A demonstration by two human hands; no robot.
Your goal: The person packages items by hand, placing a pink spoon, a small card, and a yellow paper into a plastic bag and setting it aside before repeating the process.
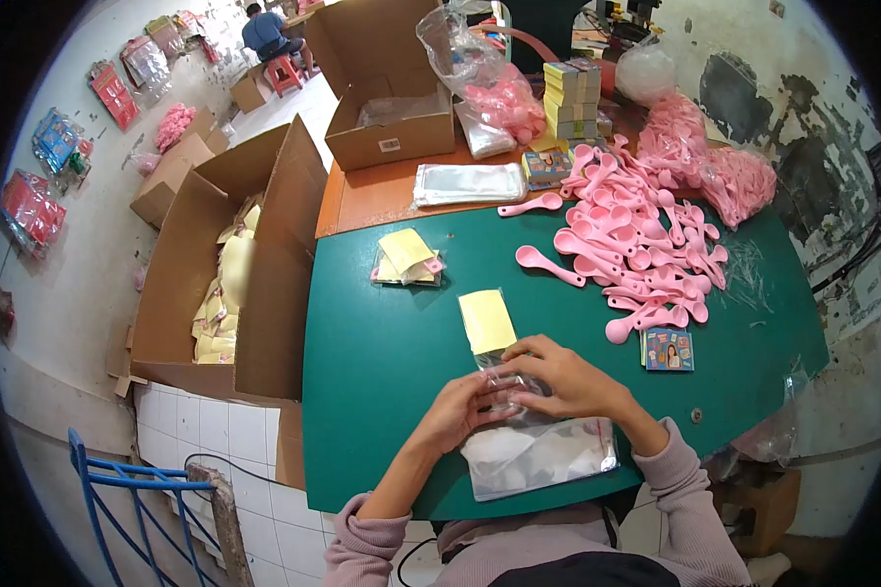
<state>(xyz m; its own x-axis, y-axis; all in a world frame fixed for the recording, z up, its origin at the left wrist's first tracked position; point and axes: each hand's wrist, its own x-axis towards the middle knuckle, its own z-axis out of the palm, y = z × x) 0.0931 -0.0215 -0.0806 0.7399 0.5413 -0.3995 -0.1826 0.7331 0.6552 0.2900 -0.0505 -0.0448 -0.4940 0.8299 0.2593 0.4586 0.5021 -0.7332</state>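
Observation:
In front of me on the green table lies a clear plastic bag with a yellow card [487, 321] in its far end. My left hand [458, 409] holds the near part of this bag from the left, fingers curled. From the right, my right hand [558, 380] bends over the same part, its fingertips on the plastic. Whether anything else is inside there is hidden by my fingers. Just below my hands rests a stack of clear plastic bags [540, 460]. Farther off sits a small pile of bagged yellow cards [407, 256].
Pink spoons [617, 230] are heaped at the right, with a stack of printed cards [668, 349] beside them. More clear bags [468, 184] lie at the back. A large cardboard box [255, 293] with yellow-card packs stands left; a seated person [269, 37] is far behind.

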